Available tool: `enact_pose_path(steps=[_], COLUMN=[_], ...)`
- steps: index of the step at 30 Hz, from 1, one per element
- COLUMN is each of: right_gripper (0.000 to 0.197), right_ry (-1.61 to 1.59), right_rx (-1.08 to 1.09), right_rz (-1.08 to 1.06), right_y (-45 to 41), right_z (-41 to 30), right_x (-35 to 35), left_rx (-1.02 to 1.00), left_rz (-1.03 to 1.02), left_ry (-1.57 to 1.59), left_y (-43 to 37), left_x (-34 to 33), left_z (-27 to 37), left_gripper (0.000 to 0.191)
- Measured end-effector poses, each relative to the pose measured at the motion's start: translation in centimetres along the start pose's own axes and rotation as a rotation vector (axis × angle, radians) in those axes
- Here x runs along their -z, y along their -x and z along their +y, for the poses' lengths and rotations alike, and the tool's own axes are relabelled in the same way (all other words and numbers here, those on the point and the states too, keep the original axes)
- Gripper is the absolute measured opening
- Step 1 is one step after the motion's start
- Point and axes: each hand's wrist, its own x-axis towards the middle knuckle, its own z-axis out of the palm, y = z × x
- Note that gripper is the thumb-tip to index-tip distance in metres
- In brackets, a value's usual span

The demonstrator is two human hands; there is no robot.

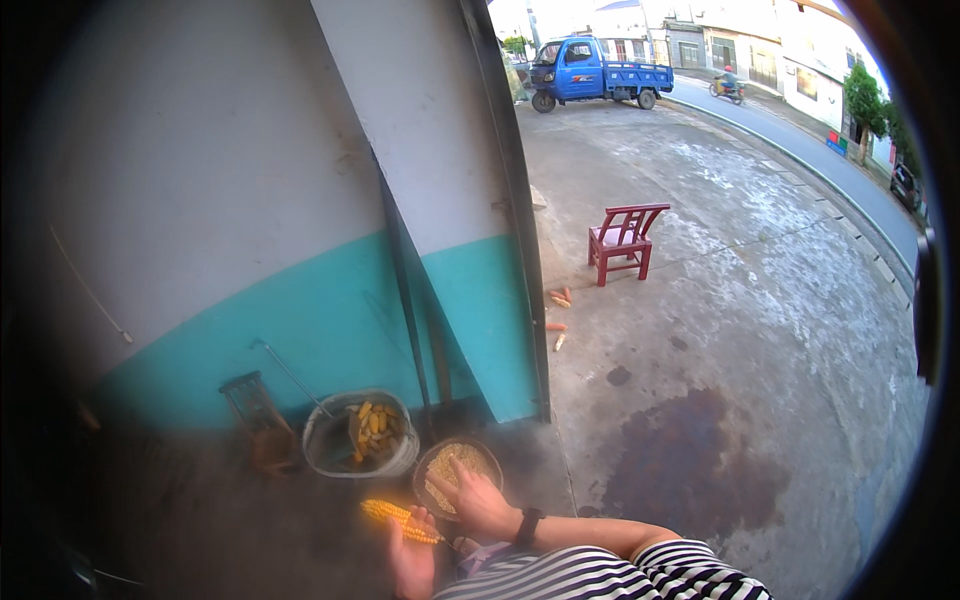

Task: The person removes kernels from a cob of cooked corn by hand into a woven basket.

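Note:
An ear of yellow corn lies across my left hand, gripped between the thumb and fingers. Part of the ear shows a paler strip without bright kernels. To its right, my right hand reaches over a round basket of loose corn kernels. The fingers of that hand are spread, and nothing shows between them. Whether the fingertips touch the kernels, I cannot tell. Behind the basket and to its left stands a whitish bucket with several corn ears in it.
A small wooden chair is by the teal-and-white wall, left of the bucket. Bare cobs lie on the concrete outside the doorway. Farther off are a red chair, a blue three-wheeled truck and a motorcycle rider.

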Motion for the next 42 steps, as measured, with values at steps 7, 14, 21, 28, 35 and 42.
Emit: enact_pose_path(steps=[7,14,21,28,35,42], right_gripper=[0.038,0.041,0.039,0.029,0.026,0.022], right_ry=[-0.363,-0.626,-0.587,-0.731,-0.732,-0.661], right_rx=[-0.025,-0.044,0.019,-0.045,0.018,0.184], right_rz=[-0.019,-0.027,0.019,-0.042,-0.02,0.041], right_y=[-0.2,1.0,1.5,1.3,1.1,0.2], right_z=[-2.2,-3.7,-3.2,-3.1,-2.8,-1.6], right_x=[2.8,2.7,3.3,3.8,3.9,3.3], left_rx=[0.049,0.145,0.19,0.173,0.225,0.168], left_rz=[-0.035,-0.116,-0.299,-0.34,-0.304,-0.138], left_ry=[-0.008,-0.018,0.015,-0.005,0.128,-0.047], left_y=[1.3,1.5,1.5,0.9,0.8,0.8], left_x=[-3.6,-5.0,-5.7,-4.3,-3.9,-3.3], left_z=[-0.1,-0.2,-0.6,-0.8,-0.6,-0.3], left_gripper=[0.056,0.063,0.071,0.07,0.072,0.071])
